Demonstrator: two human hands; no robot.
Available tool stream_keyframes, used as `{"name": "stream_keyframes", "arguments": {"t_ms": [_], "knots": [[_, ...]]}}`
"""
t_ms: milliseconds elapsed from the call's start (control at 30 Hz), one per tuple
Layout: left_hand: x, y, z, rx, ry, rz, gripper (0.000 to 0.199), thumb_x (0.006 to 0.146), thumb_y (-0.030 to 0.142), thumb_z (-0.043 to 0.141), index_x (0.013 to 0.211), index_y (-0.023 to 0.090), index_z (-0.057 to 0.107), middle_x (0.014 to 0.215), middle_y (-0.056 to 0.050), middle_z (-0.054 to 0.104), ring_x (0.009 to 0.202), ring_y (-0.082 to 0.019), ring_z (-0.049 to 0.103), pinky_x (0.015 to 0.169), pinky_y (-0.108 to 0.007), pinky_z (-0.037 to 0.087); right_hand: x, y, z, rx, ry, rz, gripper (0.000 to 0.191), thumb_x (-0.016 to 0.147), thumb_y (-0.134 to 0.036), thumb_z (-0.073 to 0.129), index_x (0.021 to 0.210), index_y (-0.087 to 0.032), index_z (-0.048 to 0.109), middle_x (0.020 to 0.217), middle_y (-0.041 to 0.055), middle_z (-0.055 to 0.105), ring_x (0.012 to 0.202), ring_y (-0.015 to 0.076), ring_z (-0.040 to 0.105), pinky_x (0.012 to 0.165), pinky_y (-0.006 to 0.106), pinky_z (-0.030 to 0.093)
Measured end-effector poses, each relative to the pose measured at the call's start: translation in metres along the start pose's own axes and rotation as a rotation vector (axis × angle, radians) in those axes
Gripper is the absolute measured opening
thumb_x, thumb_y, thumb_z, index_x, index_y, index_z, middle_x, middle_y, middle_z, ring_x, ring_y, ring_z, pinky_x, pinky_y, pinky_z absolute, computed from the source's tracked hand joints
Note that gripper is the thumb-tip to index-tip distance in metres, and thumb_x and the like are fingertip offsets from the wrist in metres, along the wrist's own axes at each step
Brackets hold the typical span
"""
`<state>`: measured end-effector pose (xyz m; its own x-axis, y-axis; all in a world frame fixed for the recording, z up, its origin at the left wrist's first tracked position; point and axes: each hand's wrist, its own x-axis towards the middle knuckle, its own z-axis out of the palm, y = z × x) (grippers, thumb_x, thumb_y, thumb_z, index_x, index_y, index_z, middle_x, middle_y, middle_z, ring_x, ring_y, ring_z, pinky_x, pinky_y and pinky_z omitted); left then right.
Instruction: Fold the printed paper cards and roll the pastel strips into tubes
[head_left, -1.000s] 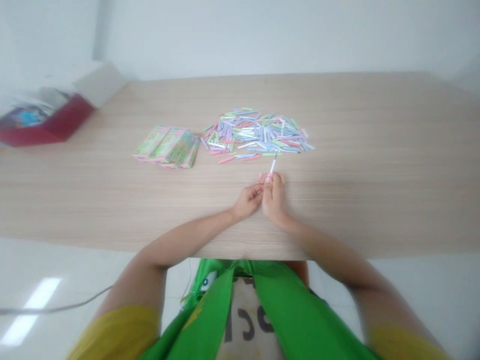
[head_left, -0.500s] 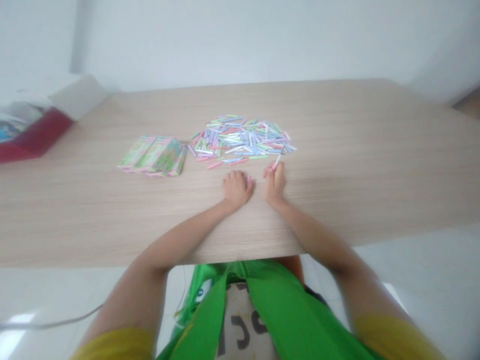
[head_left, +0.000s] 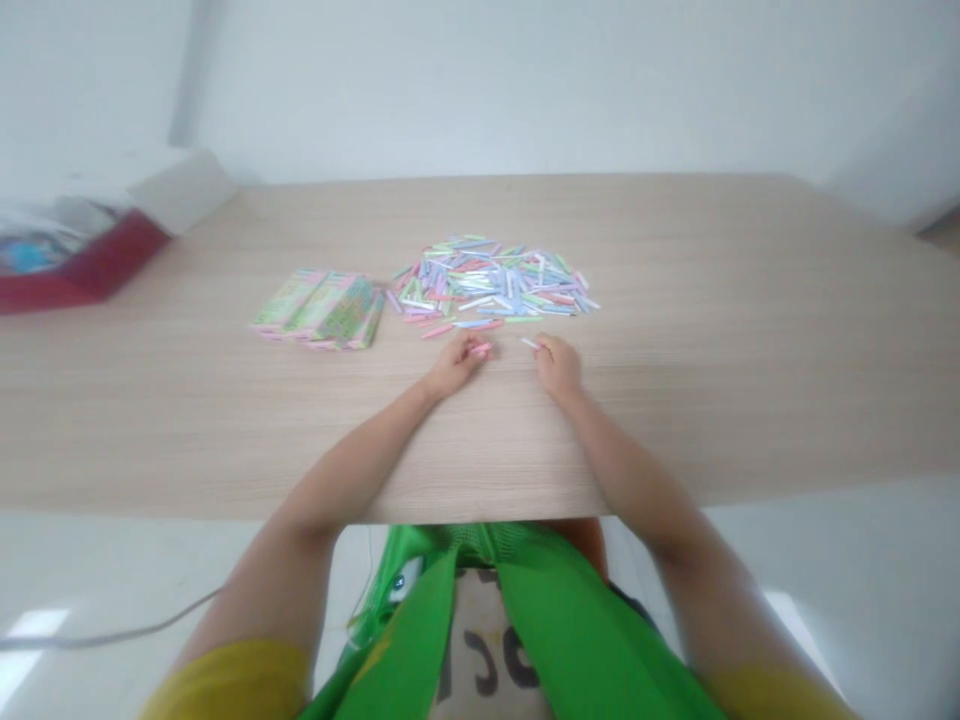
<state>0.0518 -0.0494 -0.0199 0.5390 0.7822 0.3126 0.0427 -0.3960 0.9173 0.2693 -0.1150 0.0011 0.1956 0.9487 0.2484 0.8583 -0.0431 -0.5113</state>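
Small pastel sticks lie in a loose heap (head_left: 495,280) near the middle of the wooden table. Just below the heap, my left hand (head_left: 454,366) has its fingers closed on a pink stick (head_left: 481,348). My right hand (head_left: 559,367) pinches a whitish stick (head_left: 529,343) that points left, toward my other hand. A gap of bare wood separates the two hands. Left of the heap lies a stack of flat green and pink packets (head_left: 319,309).
A red and white box (head_left: 112,258) with its flap open holds mixed items at the table's far left. The near table edge (head_left: 480,520) runs in front of my body. Behind the table stands a pale wall (head_left: 510,90).
My left hand has turned so that its pink stick shows plainly. The stick in my right hand has swung from pointing up to pointing left. The hands are slightly farther apart.
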Motion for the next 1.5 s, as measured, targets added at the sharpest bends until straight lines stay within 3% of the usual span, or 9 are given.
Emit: {"name": "stream_keyframes", "arguments": {"t_ms": [133, 367, 733, 933, 1300, 1500], "knots": [[0.000, 0.004, -0.005, -0.001, -0.020, -0.010, 0.049, 0.083, 0.062, 0.064, 0.099, 0.016, 0.062, 0.093, -0.008, 0.070, 0.087, -0.016, 0.064, 0.086, -0.031, 0.048, -0.002, -0.003, 0.001, -0.157, -0.102, -0.084, 0.035, 0.095, -0.028, 0.037, 0.092, -0.022, 0.072, 0.083, 0.0065, 0.069, 0.078, 0.0194, 0.055, 0.063, 0.029, 0.023], [-0.002, 0.008, -0.001, 0.001, -0.065, -0.015, 0.054, 0.079, 0.065, 0.068, 0.096, 0.014, 0.066, 0.091, -0.010, 0.071, 0.083, -0.017, 0.065, 0.082, -0.031, 0.050, -0.005, -0.006, -0.001, -0.297, -0.141, -0.144, 0.035, 0.095, -0.029, 0.040, 0.097, -0.021, 0.074, 0.090, 0.0086, 0.073, 0.079, 0.0195, 0.057, 0.063, 0.031, 0.022], [-0.005, 0.006, -0.002, 0.075, -0.072, 0.025, 0.052, 0.082, 0.065, 0.064, 0.097, 0.015, 0.067, 0.088, -0.009, 0.070, 0.080, -0.017, 0.063, 0.077, -0.030, 0.049, -0.010, -0.008, -0.001, -0.358, -0.117, -0.129, 0.033, 0.094, -0.028, 0.042, 0.098, -0.022, 0.074, 0.095, 0.0100, 0.075, 0.083, 0.0213, 0.063, 0.064, 0.031, 0.026], [-0.007, 0.006, -0.002, 0.150, -0.080, 0.014, 0.054, 0.087, 0.066, 0.058, 0.100, 0.013, 0.066, 0.092, -0.009, 0.069, 0.085, -0.017, 0.061, 0.083, -0.031, 0.048, -0.011, -0.008, -0.002, -0.363, -0.116, -0.130, 0.033, 0.094, -0.029, 0.042, 0.097, -0.023, 0.074, 0.093, 0.0084, 0.075, 0.083, 0.0207, 0.063, 0.064, 0.030, 0.027], [-0.008, 0.012, -0.002, 0.264, -0.160, 0.004, 0.055, 0.090, 0.064, 0.051, 0.101, 0.012, 0.066, 0.093, -0.009, 0.070, 0.085, -0.018, 0.062, 0.084, -0.031, 0.048, -0.015, -0.012, -0.005, -0.405, -0.174, -0.093, 0.037, 0.095, -0.031, 0.039, 0.101, -0.024, 0.074, 0.098, 0.0093, 0.075, 0.091, 0.0226, 0.067, 0.070, 0.029, 0.037], [-0.007, 0.013, -0.001, 0.277, -0.127, -0.001, 0.058, 0.089, 0.065, 0.052, 0.101, 0.010, 0.067, 0.093, -0.011, 0.071, 0.083, -0.018, 0.062, 0.083, -0.031, 0.048, -0.017, -0.020, -0.013, -0.442, -0.220, -0.102, 0.037, 0.095, -0.030, 0.039, 0.107, -0.025, 0.074, 0.103, 0.0102, 0.075, 0.097, 0.0238, 0.068, 0.076, 0.030, 0.043]]}}
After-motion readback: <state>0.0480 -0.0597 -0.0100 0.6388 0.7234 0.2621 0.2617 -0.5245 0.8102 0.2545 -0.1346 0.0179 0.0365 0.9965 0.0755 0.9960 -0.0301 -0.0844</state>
